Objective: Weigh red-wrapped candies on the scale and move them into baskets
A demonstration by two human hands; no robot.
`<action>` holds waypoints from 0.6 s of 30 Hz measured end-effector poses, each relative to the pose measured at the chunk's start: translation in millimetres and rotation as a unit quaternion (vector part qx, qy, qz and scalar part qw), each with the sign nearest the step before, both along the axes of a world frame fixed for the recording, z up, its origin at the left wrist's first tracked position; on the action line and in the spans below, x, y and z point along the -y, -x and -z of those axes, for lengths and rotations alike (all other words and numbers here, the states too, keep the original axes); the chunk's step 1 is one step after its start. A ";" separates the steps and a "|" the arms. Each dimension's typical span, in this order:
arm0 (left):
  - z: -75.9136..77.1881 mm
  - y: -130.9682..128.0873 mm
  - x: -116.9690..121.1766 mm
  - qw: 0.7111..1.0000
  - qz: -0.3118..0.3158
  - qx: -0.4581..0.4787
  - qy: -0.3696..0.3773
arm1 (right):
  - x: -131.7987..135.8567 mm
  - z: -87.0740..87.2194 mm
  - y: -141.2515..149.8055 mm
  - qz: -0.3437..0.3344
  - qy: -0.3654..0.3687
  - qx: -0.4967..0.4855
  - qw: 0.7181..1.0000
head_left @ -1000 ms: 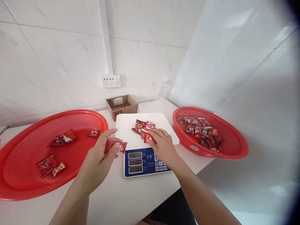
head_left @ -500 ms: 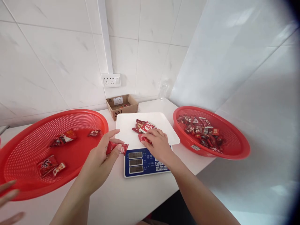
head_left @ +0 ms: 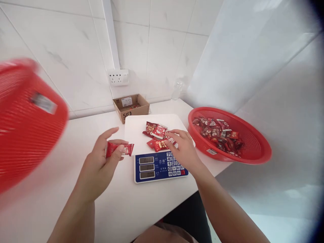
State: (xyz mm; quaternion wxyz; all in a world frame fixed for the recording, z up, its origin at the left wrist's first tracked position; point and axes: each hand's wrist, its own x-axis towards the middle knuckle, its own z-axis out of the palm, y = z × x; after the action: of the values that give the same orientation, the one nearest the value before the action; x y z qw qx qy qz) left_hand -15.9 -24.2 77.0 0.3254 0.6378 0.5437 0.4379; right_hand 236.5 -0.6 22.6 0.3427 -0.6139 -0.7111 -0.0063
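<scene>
My left hand [head_left: 101, 162] is closed, pinching a red wrapped candy [head_left: 120, 149] between thumb and fingers just left of the scale's plate. A digital scale with a white plate [head_left: 134, 130] and a blue keypad panel stands before me. On the plate lies a small pile of red wrapped candies [head_left: 159, 131]. Over the right side of this pile is my right hand [head_left: 183, 148], its fingers apart and the fingertips at the wrappers; nothing shows gripped in it.
At the right stands a red plastic basket [head_left: 258, 148] full of wrapped candies. Another red basket [head_left: 30, 128], tilted up and blurred, is at the left edge. Behind the scale are a cardboard box [head_left: 136, 113] and a clear plastic bottle [head_left: 177, 89] by the wall.
The left basket has been lifted off the table and tilted; the other person's hand beside it is out of view. My right hand has let go of candy onto the pile and moved slightly right.
</scene>
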 end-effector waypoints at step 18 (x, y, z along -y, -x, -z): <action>-13.6 -5.3 3.7 0.986 -0.099 0.100 -0.085 | 30.6 -4.2 -25.7 0.021 -0.026 -0.046 0.998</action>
State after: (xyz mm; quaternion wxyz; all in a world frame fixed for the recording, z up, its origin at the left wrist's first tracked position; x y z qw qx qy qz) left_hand -10.7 -27.9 90.6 0.2779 0.5593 0.5293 0.5743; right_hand 262.2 -31.1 26.8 0.3911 -0.6191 -0.6809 -0.0036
